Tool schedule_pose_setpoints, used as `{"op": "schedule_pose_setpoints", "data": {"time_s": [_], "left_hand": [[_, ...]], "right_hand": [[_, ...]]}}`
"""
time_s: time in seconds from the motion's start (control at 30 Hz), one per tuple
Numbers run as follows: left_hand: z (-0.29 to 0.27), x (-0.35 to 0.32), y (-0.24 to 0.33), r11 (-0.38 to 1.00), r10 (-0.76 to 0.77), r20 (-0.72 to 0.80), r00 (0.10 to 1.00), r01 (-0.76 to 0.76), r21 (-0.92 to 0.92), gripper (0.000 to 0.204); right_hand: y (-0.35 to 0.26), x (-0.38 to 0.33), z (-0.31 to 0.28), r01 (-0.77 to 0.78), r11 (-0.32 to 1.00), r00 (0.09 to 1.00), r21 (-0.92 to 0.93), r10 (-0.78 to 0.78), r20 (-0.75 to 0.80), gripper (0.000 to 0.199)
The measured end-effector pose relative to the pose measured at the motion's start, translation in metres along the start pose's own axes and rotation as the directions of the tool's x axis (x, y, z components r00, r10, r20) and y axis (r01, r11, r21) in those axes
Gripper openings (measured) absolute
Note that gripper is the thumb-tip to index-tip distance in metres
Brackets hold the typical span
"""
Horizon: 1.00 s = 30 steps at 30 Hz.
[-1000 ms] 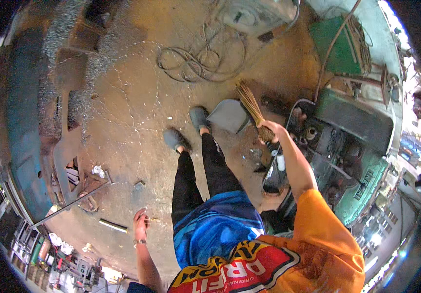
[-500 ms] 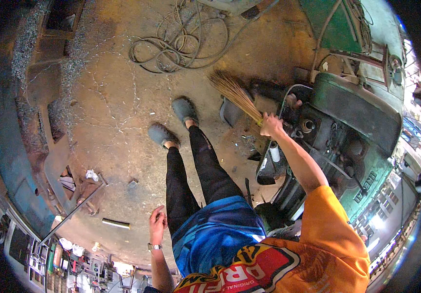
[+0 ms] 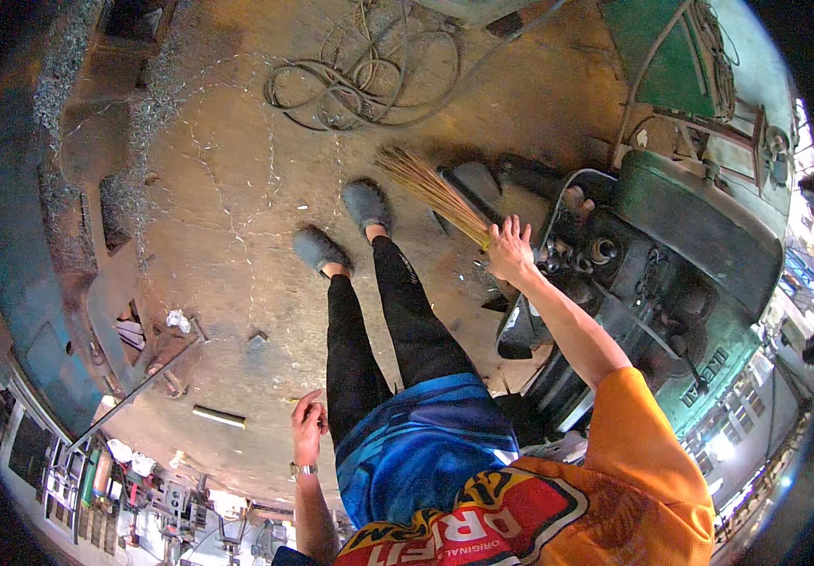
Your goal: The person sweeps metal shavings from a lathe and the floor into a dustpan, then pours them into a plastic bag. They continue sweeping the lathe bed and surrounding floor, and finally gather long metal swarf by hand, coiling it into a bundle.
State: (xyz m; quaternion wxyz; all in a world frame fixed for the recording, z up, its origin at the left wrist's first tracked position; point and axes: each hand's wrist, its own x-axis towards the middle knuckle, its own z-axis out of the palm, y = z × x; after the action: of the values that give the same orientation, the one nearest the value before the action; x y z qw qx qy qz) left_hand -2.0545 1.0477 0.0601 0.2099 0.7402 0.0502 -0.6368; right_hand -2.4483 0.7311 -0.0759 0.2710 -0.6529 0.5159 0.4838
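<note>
My right hand (image 3: 511,250) reaches out beside the machine with its fingers stretched and spread. A straw broom (image 3: 433,195) lies just left of it, its yellow-bound end against or very near the thumb side of the palm; no fingers show wrapped round it. The bristles fan out toward the upper left, above the floor beyond my right shoe. My left hand (image 3: 309,416) hangs at my left thigh, empty, with its fingers loosely bent and apart. A metal-banded watch (image 3: 303,469) is on that wrist.
A green machine (image 3: 699,245) with an open, dirty compartment stands at the right. Coiled hose (image 3: 360,90) lies on the floor ahead. Metal shavings (image 3: 157,113) gather along the machine base at the left. A pale tube (image 3: 219,416) lies on the floor at the left.
My right hand has shifted slightly left, and its fingers have opened from their grip on the broom. The broom's bristles have swung a little to the left. My left hand stays much the same.
</note>
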Motion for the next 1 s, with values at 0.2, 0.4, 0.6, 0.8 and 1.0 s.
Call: {"op": "schedule_pose_setpoints", "data": {"time_s": [0.2,0.4,0.6,0.8,1.0], "left_hand": [[0.002,-0.008,-0.022,0.999,-0.042,-0.028,0.999,0.042,-0.015,0.027],[0.006,-0.002,-0.025,0.997,-0.076,-0.023,0.997,0.076,-0.026,0.027],[0.014,0.002,-0.022,0.995,-0.086,-0.019,0.996,0.085,-0.049,0.027],[0.012,0.000,-0.032,0.990,-0.106,-0.047,0.993,0.101,-0.100,0.026],[0.014,0.003,-0.036,0.998,-0.057,-0.057,0.997,0.055,-0.040,0.027]], "right_hand": [[0.025,-0.008,-0.051,0.109,0.938,0.993,0.331,-0.085,-0.084,0.073],[0.054,-0.010,-0.128,0.141,0.825,0.975,0.547,-0.212,0.068,0.084],[0.034,-0.013,-0.149,0.139,0.786,0.966,0.603,-0.242,0.093,0.058],[0.068,-0.001,-0.134,-0.104,0.419,0.947,0.902,-0.236,0.219,0.039],[0.131,0.015,-0.081,0.245,0.800,0.967,0.547,-0.160,-0.198,0.076]]}}
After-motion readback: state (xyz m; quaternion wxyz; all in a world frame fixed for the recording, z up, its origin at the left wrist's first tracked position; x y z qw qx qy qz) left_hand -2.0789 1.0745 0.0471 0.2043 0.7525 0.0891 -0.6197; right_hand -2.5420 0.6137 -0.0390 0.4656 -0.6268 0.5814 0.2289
